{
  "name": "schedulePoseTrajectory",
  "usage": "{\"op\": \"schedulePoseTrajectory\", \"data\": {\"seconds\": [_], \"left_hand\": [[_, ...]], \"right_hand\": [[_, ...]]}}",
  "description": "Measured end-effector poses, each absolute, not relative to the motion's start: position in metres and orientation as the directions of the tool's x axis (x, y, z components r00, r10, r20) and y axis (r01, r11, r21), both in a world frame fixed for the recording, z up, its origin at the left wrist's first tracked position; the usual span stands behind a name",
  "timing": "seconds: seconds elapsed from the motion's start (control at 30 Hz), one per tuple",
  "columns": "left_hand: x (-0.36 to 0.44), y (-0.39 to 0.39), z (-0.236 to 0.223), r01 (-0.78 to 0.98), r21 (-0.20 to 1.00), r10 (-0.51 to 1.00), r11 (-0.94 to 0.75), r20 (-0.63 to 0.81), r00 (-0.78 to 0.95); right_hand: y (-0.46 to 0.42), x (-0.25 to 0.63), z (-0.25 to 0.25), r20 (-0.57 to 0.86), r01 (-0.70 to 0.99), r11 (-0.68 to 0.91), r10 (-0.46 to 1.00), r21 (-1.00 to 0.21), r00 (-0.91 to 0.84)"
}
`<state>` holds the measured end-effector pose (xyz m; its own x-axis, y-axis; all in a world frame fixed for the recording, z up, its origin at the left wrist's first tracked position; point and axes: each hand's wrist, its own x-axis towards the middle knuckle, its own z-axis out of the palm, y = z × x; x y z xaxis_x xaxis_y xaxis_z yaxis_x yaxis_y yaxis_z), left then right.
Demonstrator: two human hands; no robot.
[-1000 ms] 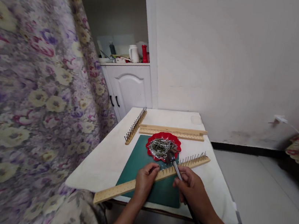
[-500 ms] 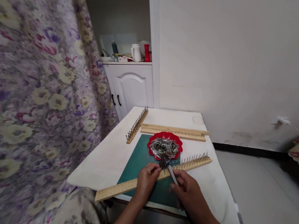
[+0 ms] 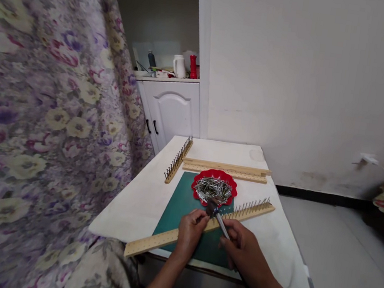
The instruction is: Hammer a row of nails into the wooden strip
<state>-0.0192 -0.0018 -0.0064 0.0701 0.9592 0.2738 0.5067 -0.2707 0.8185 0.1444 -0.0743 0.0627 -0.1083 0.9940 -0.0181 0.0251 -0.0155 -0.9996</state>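
Left hand [image 3: 191, 232] curls over the strip [image 3: 153, 242], which slants away rightward; its hold is unclear. Right hand [image 3: 245, 247] grips the hammer [image 3: 222, 225], head just beside the left fingers.

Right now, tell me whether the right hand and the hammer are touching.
Touching. The head view shows it: the right hand is closed around the hammer, gripping it below the metal head.
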Motion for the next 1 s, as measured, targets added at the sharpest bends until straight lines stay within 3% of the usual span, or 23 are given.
{"op": "schedulePoseTrajectory", "data": {"seconds": [1.0], "left_hand": [[-0.02,-0.002,-0.005,0.532,0.802,0.958,-0.27,0.281,0.063]], "right_hand": [[-0.073,0.141,0.048,-0.014,0.046,-0.005,0.982,-0.999,-0.19]]}}
